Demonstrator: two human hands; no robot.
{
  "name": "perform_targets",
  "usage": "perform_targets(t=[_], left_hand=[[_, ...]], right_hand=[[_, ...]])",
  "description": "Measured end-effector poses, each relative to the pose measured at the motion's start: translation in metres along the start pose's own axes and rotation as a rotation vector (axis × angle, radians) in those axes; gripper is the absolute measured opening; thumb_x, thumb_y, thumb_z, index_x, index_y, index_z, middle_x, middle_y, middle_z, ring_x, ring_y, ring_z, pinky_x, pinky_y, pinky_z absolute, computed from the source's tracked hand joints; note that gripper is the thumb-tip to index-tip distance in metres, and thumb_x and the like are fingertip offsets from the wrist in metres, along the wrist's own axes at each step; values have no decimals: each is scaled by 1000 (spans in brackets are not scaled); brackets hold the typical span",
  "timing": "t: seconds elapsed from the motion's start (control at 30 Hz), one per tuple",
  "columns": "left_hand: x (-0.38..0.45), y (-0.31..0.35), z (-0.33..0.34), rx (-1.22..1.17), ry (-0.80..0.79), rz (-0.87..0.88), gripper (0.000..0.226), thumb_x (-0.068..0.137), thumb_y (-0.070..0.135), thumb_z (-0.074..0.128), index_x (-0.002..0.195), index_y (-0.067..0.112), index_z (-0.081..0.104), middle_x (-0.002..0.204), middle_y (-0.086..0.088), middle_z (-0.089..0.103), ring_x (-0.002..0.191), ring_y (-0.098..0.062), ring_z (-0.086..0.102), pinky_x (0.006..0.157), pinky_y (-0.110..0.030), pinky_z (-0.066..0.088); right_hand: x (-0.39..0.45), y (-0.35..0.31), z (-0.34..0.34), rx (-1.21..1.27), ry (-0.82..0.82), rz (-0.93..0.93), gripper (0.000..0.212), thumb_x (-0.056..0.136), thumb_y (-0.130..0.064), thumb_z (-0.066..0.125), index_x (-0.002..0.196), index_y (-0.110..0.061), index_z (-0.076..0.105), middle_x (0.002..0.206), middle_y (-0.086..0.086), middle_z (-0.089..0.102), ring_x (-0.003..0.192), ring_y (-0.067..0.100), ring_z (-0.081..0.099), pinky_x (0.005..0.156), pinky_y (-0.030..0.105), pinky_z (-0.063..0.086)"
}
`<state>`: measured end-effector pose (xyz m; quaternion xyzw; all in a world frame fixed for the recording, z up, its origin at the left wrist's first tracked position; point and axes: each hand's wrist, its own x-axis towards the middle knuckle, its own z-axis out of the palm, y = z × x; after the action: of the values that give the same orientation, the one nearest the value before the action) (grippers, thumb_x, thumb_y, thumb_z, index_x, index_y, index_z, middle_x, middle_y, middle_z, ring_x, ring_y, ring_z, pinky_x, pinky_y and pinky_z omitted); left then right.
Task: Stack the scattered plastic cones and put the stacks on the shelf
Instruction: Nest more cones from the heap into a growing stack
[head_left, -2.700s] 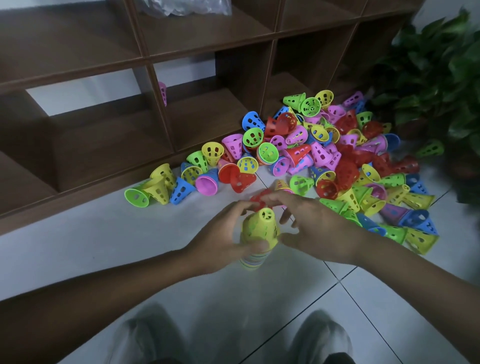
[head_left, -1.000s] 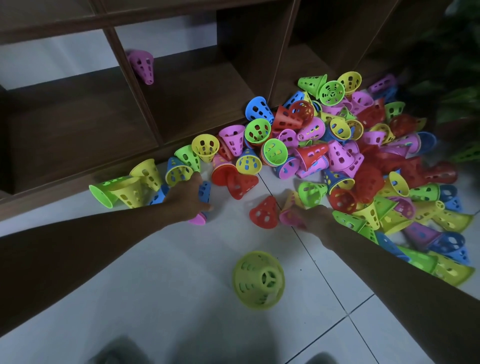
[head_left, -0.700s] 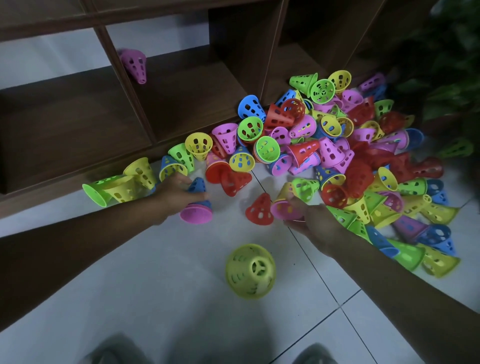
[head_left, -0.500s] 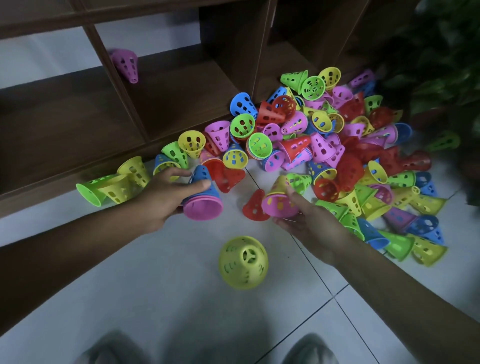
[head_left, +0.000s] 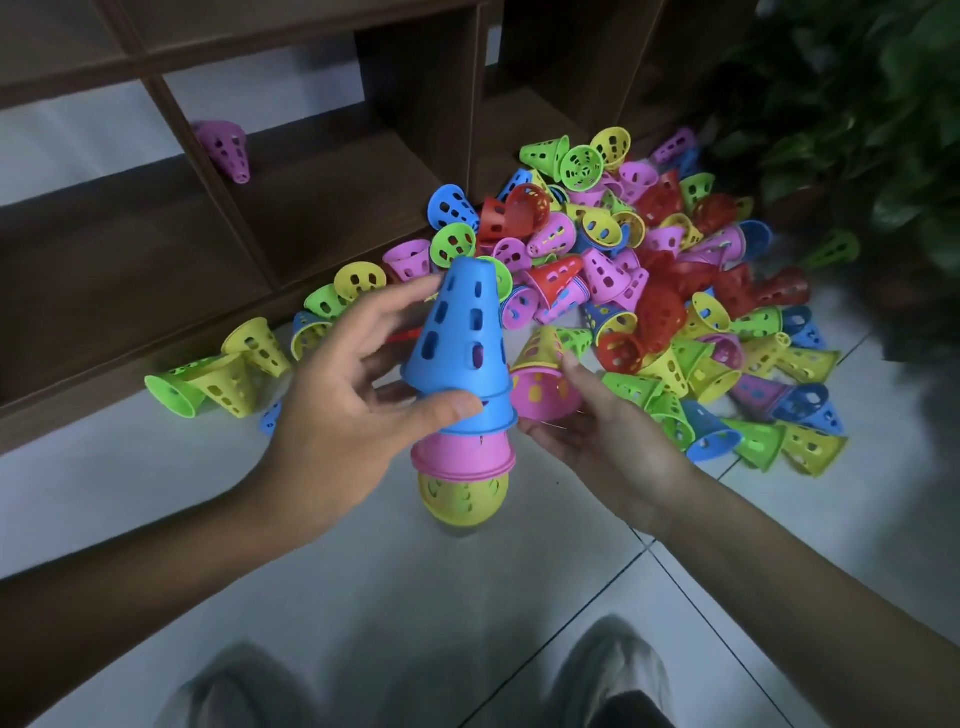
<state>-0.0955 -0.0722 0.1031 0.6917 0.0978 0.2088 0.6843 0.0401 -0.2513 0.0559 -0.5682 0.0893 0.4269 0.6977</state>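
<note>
Pale floor tiles (head_left: 130, 493) are running under a dark wooden shelf unit (head_left: 322, 208) with one purple cone (head_left: 228, 148) lying in a compartment, and I am seeing the scattered pile of plastic cones (head_left: 649, 291) spreading from the shelf's foot toward a leafy plant (head_left: 857, 104). My left hand (head_left: 353, 405) is gripping a blue-over-pink cone stack (head_left: 460, 358), thumb and fingers curling round its sides, right above the yellow-topped stack (head_left: 462, 499) that is standing on the floor. My right hand (head_left: 597, 436) is cradling a pink cone with a yellow one on top (head_left: 543, 379), fingers bending round its rim, just beside the blue stack.
</note>
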Motion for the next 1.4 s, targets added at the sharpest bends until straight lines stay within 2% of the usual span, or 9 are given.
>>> perform_targets(t=[0.27,0.43,0.5,0.63,0.8,0.97,1.1,1.23,1.4], left_hand=[[-14,-7,8,14,-84,26,81,68,18,86,140,34,52,139,2,59,131,-25,57,96,-33,55],[-24,-19,3,232,-200,51,96,70,11,88,151,26,39,144,3,55,135,-25,52,108,-40,47],[-30,-27,0,325,-232,51,97,71,13,88,152,25,37,142,4,54,135,-23,52,110,-37,44],[-40,-42,-5,453,-276,65,95,73,5,87,152,25,37,131,7,56,131,-22,53,108,-32,46],[-41,-45,-14,469,-335,40,92,75,12,85,152,27,37,137,5,55,136,-20,49,112,-32,41],[-34,-49,-36,473,-319,28,83,78,38,77,150,26,38,141,7,54,137,-22,48,112,-38,40],[-27,-59,-60,501,-314,9,73,82,42,69,146,22,43,140,10,54,134,-22,50,109,-40,44],[-25,-77,-83,561,-255,-4,55,85,42,67,135,21,55,134,10,59,128,-20,55,104,-43,48],[-20,-95,-113,690,-190,-37,46,84,48,63,121,21,62,122,9,64,119,-11,59,99,-21,45]], right_hand=[[-16,5,9,41,-53,28,42,95,-45,63,120,-13,71,123,15,70,115,29,67,107,41,50],[-18,2,12,41,-47,19,44,94,-46,63,119,-10,71,121,15,71,106,27,70,107,42,50],[-19,1,13,61,-37,20,45,93,-45,64,121,-10,70,124,15,70,101,25,72,105,39,52],[-24,-1,15,148,-84,-3,56,87,-45,64,128,-7,65,128,19,67,116,32,67,99,34,55],[-32,0,18,181,-202,-72,52,92,-36,58,129,0,62,128,18,67,125,32,62,106,35,48],[-42,1,26,-38,-245,-312,49,90,-29,70,126,2,62,127,14,69,126,30,60,111,36,46],[-55,6,34,-348,-247,-575,53,76,-19,83,123,-5,63,116,5,74,111,23,68,101,37,51],[-58,25,29,-611,-229,-709,70,69,-25,91,131,-21,58,127,-5,68,121,20,62,103,33,49],[-51,43,18,-889,-209,-653,73,67,-31,93,125,-46,52,130,-23,60,126,2,55,101,18,46]])
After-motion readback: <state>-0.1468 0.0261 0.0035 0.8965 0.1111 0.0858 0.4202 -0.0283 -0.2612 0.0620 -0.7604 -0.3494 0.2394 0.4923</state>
